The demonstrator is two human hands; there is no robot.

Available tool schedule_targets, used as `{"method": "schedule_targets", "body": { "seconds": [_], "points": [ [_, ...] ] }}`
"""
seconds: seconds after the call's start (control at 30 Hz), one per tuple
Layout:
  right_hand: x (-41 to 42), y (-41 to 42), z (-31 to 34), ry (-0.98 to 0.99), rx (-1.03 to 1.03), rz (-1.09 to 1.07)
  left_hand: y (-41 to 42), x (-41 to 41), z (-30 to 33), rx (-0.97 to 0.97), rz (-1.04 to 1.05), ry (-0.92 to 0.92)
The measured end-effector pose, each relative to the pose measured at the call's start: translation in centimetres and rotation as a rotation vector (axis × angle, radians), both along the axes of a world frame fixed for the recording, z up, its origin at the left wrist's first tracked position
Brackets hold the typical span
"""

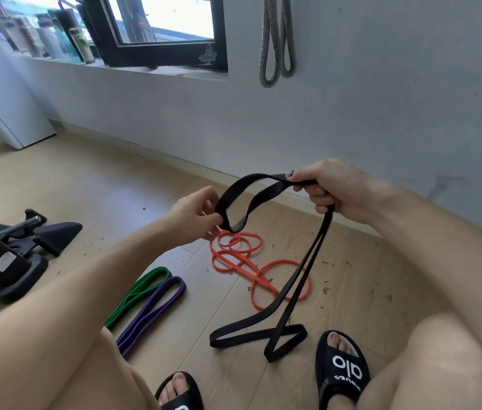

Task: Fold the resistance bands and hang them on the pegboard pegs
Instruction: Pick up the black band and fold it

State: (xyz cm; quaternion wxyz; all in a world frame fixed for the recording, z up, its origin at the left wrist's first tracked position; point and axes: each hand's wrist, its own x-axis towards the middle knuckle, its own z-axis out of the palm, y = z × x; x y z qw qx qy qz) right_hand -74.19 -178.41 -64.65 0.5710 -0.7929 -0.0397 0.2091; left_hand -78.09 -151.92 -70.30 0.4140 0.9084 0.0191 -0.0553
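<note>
Nearest, two feet in black slides [342,363] stand on the wooden floor [109,184], with bare knees at either side. Just beyond the right slide, the low end of the black band [310,261] lies on the floor in two flat loops, and its doubled strands rise from there to the right hand [327,189]. To the left of it, a green band [142,291] and a purple band [157,306] lie folded side by side, touching. Farther on, an orange band [248,261] sprawls in loose coils under the hands.

Both hands are clamped on the black band and held apart above the floor. The right hand grips the strands in a closed fist; the left hand [197,216] pinches the far end of a loop that arches between the two hands.

Dark equipment feet [23,247] sit at the far left. On the wall beyond, a grey band [276,45] hangs doubled, right of the window [157,31].
</note>
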Motion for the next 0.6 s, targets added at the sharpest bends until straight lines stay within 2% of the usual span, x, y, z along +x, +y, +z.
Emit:
{"method": "schedule_targets", "body": {
  "seconds": [0.1, 0.17, 0.4, 0.53, 0.6],
  "points": [
    [-0.1, 0.1, 0.0, 0.003, -0.018, 0.026, 0.0, 0.3, 0.1, 0.050, 0.133, -0.034],
    [-0.3, 0.3, 0.1, 0.007, -0.015, 0.050, 0.1, 0.2, 0.1, 0.098, 0.136, -0.019],
    [-0.6, 0.9, 0.3, 0.027, -0.016, 0.109, 0.2, -0.1, 0.1, 0.120, 0.001, 0.065],
    [-0.8, 1.2, 0.2, 0.033, -0.019, 0.158, 1.0, -0.4, 0.0, 0.257, -0.169, 0.128],
    [-0.9, 1.7, 0.0, 0.026, -0.041, 0.204, 0.9, -0.6, 0.3, 0.169, -0.226, 0.089]
  ]
}}
